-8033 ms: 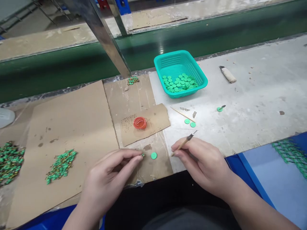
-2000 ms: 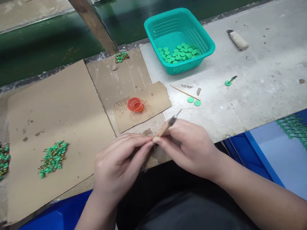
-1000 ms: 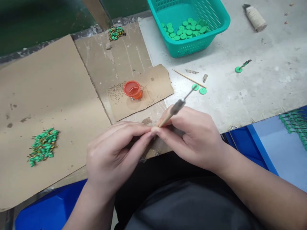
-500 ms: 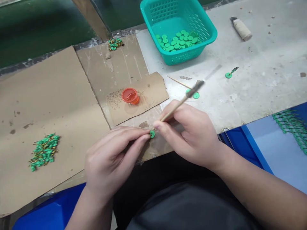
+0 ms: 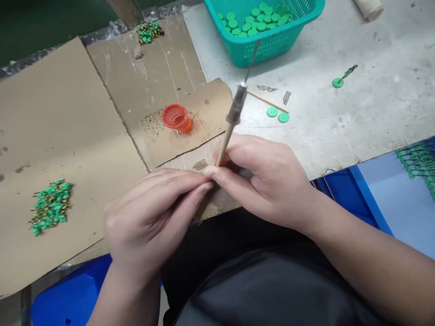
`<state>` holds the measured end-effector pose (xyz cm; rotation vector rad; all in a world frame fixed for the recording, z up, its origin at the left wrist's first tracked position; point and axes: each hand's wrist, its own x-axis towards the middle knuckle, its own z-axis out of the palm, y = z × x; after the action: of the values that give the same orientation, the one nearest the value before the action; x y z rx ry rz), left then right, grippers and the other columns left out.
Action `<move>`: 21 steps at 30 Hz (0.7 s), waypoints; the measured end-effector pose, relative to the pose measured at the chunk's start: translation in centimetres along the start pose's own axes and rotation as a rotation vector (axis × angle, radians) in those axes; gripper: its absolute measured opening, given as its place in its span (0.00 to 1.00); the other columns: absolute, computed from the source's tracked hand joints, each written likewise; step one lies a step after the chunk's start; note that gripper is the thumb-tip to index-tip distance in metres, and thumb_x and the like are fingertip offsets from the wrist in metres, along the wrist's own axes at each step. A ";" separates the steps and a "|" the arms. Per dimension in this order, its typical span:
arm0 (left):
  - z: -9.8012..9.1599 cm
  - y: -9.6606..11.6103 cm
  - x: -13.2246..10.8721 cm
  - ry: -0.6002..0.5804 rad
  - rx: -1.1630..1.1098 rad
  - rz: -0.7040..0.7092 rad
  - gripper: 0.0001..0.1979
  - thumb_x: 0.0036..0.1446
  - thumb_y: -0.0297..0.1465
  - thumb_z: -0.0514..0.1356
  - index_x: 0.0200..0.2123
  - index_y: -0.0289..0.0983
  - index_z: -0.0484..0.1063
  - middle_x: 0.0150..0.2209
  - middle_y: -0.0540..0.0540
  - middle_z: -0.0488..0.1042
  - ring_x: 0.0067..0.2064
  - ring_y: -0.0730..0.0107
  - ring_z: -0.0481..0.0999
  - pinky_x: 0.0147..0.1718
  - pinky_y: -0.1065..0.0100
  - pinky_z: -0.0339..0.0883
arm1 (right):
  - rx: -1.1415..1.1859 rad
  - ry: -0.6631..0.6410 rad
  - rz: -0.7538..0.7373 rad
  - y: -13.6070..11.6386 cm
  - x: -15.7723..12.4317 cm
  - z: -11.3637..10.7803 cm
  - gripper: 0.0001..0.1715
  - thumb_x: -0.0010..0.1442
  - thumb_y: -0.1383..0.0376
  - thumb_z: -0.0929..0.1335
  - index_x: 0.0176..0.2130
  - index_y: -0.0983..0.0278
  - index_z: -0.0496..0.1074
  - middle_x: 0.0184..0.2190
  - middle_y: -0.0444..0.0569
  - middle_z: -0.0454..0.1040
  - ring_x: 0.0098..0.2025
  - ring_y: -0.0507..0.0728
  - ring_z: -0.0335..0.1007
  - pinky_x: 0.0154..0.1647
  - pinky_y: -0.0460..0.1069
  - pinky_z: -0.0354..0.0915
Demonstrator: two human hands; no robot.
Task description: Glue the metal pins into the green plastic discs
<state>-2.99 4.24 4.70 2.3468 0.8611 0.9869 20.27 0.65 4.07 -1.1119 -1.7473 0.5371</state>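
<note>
Near red cup [image 5: 171, 114] (plain), right hand [image 5: 267, 181] gripping stick [image 5: 225, 144], left hand [image 5: 154, 206] touching.

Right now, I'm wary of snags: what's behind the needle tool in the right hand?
Seen behind the needle tool: the front wall of the teal basket, lower down the pale tabletop and a cardboard scrap. Whatever lies behind the right hand is covered.

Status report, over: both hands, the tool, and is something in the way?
Right hand holds needle-tipped wooden tool, tip pointing away. Left hand pinched, meeting right; any held piece hidden. Nothing seen obstructing; red cup beyond hands.
</note>
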 end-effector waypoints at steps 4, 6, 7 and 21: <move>0.0 0.1 -0.1 0.001 0.014 -0.008 0.10 0.72 0.24 0.75 0.50 0.44 0.86 0.46 0.57 0.90 0.45 0.77 0.87 0.53 0.71 0.83 | -0.002 -0.010 0.003 -0.1 0.1 0.1 0.12 0.84 0.69 0.70 0.43 0.60 0.74 0.42 0.38 0.81 0.45 0.52 0.82 0.53 0.47 0.78; 0.0 0.1 0.0 0.004 0.022 -0.014 0.09 0.73 0.25 0.74 0.50 0.44 0.86 0.46 0.57 0.90 0.46 0.76 0.88 0.53 0.70 0.83 | 0.001 -0.011 0.010 -0.2 0.2 0.1 0.12 0.84 0.69 0.70 0.43 0.60 0.73 0.42 0.38 0.81 0.45 0.52 0.82 0.53 0.47 0.78; 0.0 0.1 0.0 0.002 0.025 -0.018 0.09 0.73 0.25 0.74 0.50 0.45 0.86 0.46 0.56 0.90 0.46 0.75 0.88 0.52 0.69 0.84 | 0.005 -0.012 0.018 -0.2 0.3 0.2 0.13 0.84 0.70 0.70 0.43 0.60 0.73 0.43 0.39 0.81 0.45 0.52 0.82 0.53 0.47 0.78; 0.1 0.3 0.3 -0.002 -0.013 -0.118 0.08 0.71 0.26 0.74 0.46 0.47 0.90 0.44 0.53 0.92 0.43 0.68 0.91 0.50 0.65 0.85 | 0.102 0.026 0.182 -0.6 1.3 -0.6 0.19 0.78 0.70 0.73 0.37 0.57 0.65 0.32 0.38 0.72 0.34 0.52 0.71 0.38 0.48 0.71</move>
<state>-2.64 4.19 4.99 2.2576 0.9772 0.9387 20.40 1.38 5.43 -1.2071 -1.5875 0.7125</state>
